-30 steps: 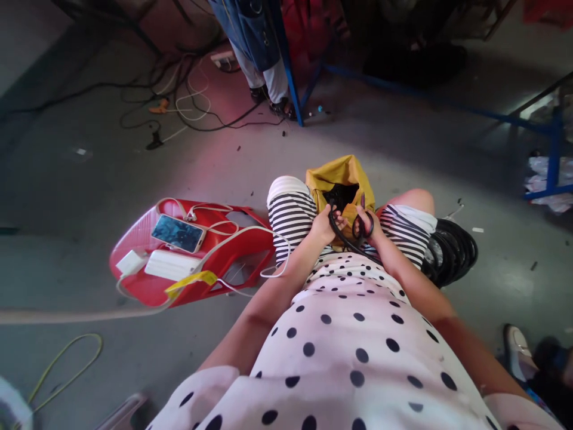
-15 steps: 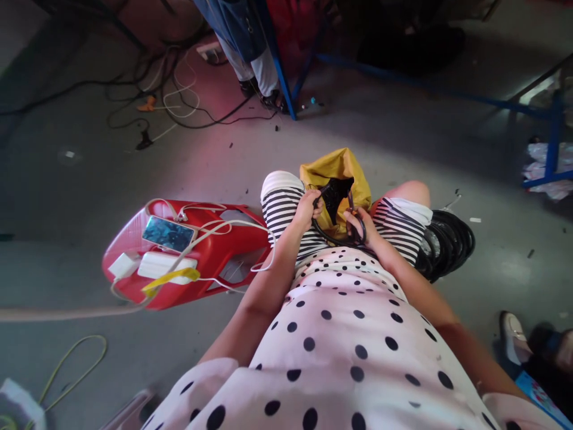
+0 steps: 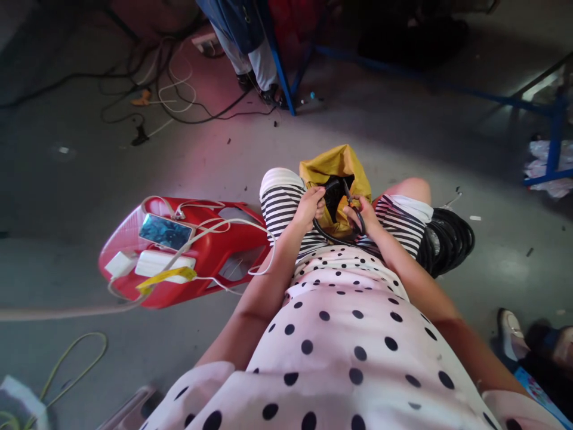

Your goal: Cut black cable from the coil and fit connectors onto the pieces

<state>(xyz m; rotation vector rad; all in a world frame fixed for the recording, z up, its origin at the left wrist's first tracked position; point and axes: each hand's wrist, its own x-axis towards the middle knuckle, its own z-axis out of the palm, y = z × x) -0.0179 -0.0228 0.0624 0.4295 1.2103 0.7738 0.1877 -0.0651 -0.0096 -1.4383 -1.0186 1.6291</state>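
Smooth grey floor [image 3: 215, 158]: strewn with black cables [image 3: 219, 116].
Open yellow fabric bag [image 3: 329, 167]: seen between knees [image 3: 281, 179].
Left hand [image 3: 310, 207]: clamped on flexible black cord [image 3: 329, 237].
Right hand [image 3: 366, 216]: clamped on black-handled metal scissors [image 3: 359, 220], blades held at bag's mouth.

The grey floor [image 3: 201, 158] carries a red stool [image 3: 219, 246]. On the stool lie a phone [image 3: 165, 232], a white charger [image 3: 120, 264], a white block [image 3: 154, 263] and pale cables [image 3: 228, 221]. Black cables [image 3: 89, 75] tangle on the floor near an orange object [image 3: 142, 98] and a black plug [image 3: 139, 137]. A yellow-green cord [image 3: 106, 343] loops nearby, and a white scrap [image 3: 475, 218] lies well apart.
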